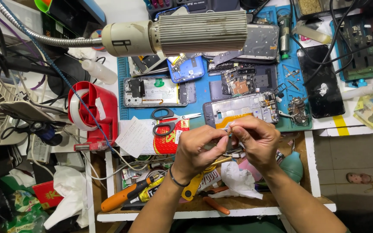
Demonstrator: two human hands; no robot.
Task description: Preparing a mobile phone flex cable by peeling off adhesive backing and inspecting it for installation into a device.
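A tiny metal part [231,129], too small to make out, sits pinched between the fingertips of both hands just below the blue work mat [199,97]. The left hand [197,149] closes its grip on it from 9 o'clock and the right hand [257,140] from 3 o'clock, thumbs and forefingers meeting over it and hiding nearly all of it. Slim metal tweezers [232,152] show under the fingers; which hand carries them I cannot tell.

At 12 o'clock from the hands, an opened phone frame with a bare circuit board and orange flex strip [241,108] lies at the mat's near edge. At 10 o'clock lie black-handled scissors [167,121], partly on a red and yellow packet [171,139]. At 9 o'clock stands a red tape dispenser [95,114]. At 1 o'clock a black phone with a dark screen [322,82] lies flat. A ribbed beige lamp head on a gooseneck [186,34] hangs across the top and covers part of the table behind it. At 7 o'clock an orange-handled screwdriver [121,197] rests on the lower shelf, whose front is cut off by the forearms.
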